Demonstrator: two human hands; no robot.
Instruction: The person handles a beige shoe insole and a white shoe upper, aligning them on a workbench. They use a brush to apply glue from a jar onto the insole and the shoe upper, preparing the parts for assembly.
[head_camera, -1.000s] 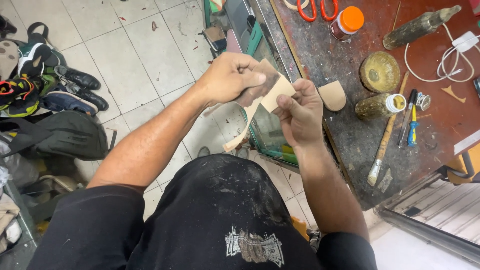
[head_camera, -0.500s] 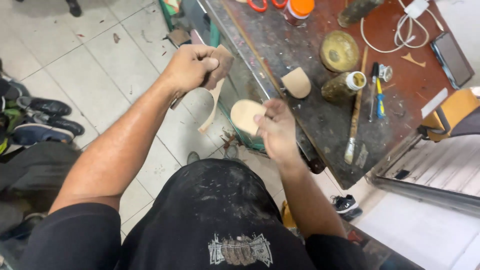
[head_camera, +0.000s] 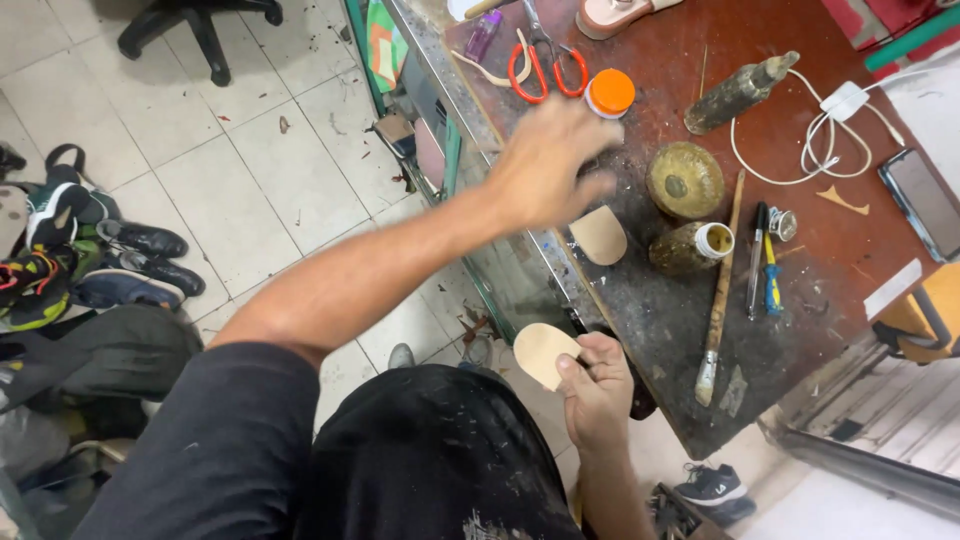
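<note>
While our right hand (head_camera: 598, 392) pinches a tan heel piece (head_camera: 543, 353), our left hand (head_camera: 550, 160) hovers blurred, fingers spread and empty, over the bench (head_camera: 640, 300) near orange-handled scissors (head_camera: 545, 62).

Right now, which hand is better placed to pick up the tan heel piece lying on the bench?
Left. The left hand hovers open just above the heel piece on the bench; the right hand is by the lap, gripping another tan piece.
</note>
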